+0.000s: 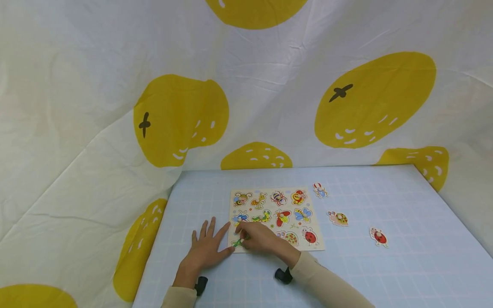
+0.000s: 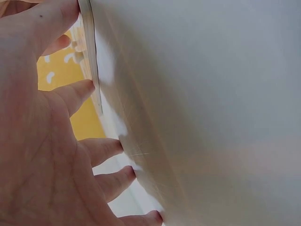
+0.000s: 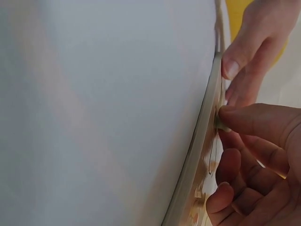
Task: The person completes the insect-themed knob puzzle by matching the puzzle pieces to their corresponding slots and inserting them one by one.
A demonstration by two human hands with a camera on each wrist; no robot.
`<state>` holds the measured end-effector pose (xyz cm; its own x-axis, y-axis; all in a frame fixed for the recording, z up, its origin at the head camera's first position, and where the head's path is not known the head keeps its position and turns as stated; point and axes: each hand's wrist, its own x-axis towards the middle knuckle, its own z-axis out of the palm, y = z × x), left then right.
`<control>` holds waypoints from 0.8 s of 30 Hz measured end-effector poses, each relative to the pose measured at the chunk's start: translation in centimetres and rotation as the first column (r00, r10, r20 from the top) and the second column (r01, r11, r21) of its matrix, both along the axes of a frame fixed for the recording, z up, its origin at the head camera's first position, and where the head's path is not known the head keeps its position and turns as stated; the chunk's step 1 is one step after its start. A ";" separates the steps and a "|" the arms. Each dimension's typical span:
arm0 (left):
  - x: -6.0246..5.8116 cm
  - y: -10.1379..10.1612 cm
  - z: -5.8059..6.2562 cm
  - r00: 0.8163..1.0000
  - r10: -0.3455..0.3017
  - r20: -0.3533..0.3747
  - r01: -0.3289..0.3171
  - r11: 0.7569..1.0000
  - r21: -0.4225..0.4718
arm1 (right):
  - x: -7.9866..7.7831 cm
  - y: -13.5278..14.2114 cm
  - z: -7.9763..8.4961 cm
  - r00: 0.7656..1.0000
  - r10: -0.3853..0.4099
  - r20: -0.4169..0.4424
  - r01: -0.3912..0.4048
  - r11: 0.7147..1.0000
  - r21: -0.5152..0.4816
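A wooden knob puzzle board (image 1: 313, 222) with colourful insect pictures lies on the table. At its near left corner my right hand (image 1: 259, 237) pinches the small knob (image 3: 220, 120) of a green insect piece (image 1: 237, 243) between thumb and finger, the piece partly hidden by the fingers. In the right wrist view the knob sits right at the board's face. My left hand (image 1: 206, 248) rests flat with fingers spread on the table, left of the board. Its thumb touches the board's near left corner, and its index fingertip reaches the left edge.
Right of the board lie three loose pieces: a red, white and blue beetle (image 1: 320, 190), a snail (image 1: 338, 218) and a ladybug (image 1: 379, 237). The table (image 1: 416, 265) has a pale blue checked cover. A white curtain (image 1: 269, 107) with yellow fruit prints hangs behind it.
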<state>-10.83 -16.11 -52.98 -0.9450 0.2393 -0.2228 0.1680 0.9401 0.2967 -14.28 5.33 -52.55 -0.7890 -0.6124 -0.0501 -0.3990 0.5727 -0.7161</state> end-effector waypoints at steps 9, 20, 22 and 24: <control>-0.1 0.0 -0.3 1.000 0.000 0.001 0.000 1.000 -0.003 | 0.1 0.4 -0.4 0.999 -0.002 -0.034 0.001 1.000 -0.030; 0.2 0.1 0.0 1.000 -0.002 -0.017 0.002 1.000 0.004 | 0.2 3.3 0.9 0.995 -0.100 -0.004 0.099 0.989 -0.113; 0.3 0.2 0.1 1.000 0.000 -0.021 0.000 1.000 0.009 | 0.3 3.9 1.3 0.993 -0.117 0.002 0.117 0.986 -0.120; 0.3 0.2 0.3 1.000 0.002 -0.022 -0.002 1.000 0.013 | 0.3 4.4 1.6 0.992 -0.130 -0.006 0.128 0.984 -0.124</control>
<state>-10.52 -15.94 -52.72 -0.9503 0.2398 -0.1985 0.1727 0.9366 0.3050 -13.93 9.71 -50.99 -0.8617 -0.5065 0.0309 -0.3380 0.5274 -0.7795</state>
